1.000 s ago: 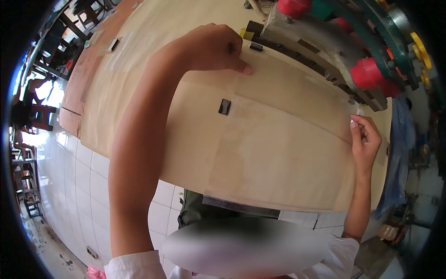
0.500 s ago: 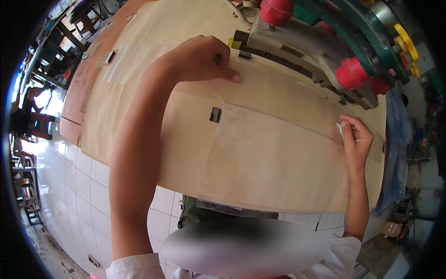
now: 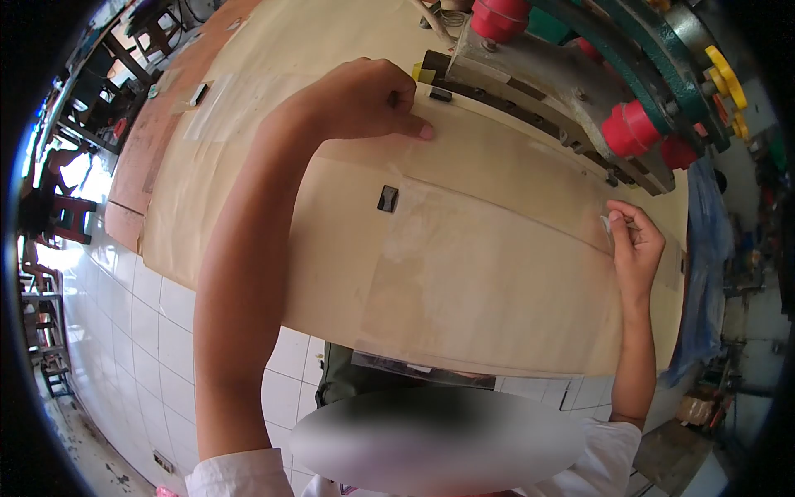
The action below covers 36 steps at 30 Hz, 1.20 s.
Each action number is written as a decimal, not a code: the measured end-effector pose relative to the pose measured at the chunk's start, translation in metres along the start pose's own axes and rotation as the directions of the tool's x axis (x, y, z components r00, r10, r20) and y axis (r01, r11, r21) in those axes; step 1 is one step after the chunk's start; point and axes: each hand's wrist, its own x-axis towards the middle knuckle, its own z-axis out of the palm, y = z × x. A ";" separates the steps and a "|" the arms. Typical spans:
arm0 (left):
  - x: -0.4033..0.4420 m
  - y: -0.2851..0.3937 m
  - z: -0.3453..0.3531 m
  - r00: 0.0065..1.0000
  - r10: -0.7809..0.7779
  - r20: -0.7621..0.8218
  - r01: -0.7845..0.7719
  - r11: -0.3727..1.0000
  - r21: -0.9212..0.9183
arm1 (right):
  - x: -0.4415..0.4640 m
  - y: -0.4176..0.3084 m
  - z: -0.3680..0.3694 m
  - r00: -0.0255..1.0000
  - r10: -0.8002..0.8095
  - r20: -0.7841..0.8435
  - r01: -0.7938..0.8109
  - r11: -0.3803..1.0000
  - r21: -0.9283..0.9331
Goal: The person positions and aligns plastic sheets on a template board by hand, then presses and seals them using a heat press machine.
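My left hand point(image 3: 368, 99) rests on the tan-covered tabletop point(image 3: 331, 273), close to the machine. Its fingers are curled under and the thumb points right along the surface; whatever lies under the fingers is hidden. At the right, my right hand point(image 3: 638, 244) pinches a small, thin whitish piece point(image 3: 607, 225) between thumb and fingertips. A clear sheet point(image 3: 489, 273) lies flat on the surface, its straight far edge running from below my left thumb towards my right fingers. Between the hands, a small black block point(image 3: 387, 199) sits by the sheet's left corner.
A machine with a metal base point(image 3: 522, 70), red mounts point(image 3: 629, 128), green frame and yellow knob point(image 3: 725, 76) stands at the back right. Another black piece point(image 3: 440, 94) lies at its foot. Blue plastic point(image 3: 704, 248) hangs off the right side. White floor tiles point(image 3: 166, 331) show left.
Both hands keep nearly the same pose. The view shifts slightly, so the black block and the machine appear a little further right.
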 end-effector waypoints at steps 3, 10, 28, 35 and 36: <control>0.000 0.001 0.000 1.000 0.006 -0.007 -0.006 1.000 0.008 | 0.001 0.001 0.003 0.999 -0.036 -0.032 0.037 0.998 0.046; 0.003 -0.007 0.008 0.994 0.086 -0.067 -0.087 0.996 -0.015 | 0.001 0.000 -0.006 0.997 -0.076 -0.024 0.076 0.997 -0.021; -0.001 0.000 0.001 0.999 0.031 -0.005 -0.031 0.999 0.018 | 0.005 0.010 -0.007 1.000 0.025 0.019 -0.027 0.993 0.117; 0.000 0.000 0.000 1.000 0.026 -0.003 -0.026 1.000 0.009 | 0.007 0.010 -0.006 1.000 0.016 0.010 -0.017 0.994 0.107; -0.001 0.001 0.000 1.000 0.009 0.000 -0.009 1.000 0.009 | 0.007 0.013 -0.006 1.000 -0.003 0.008 0.002 0.994 0.112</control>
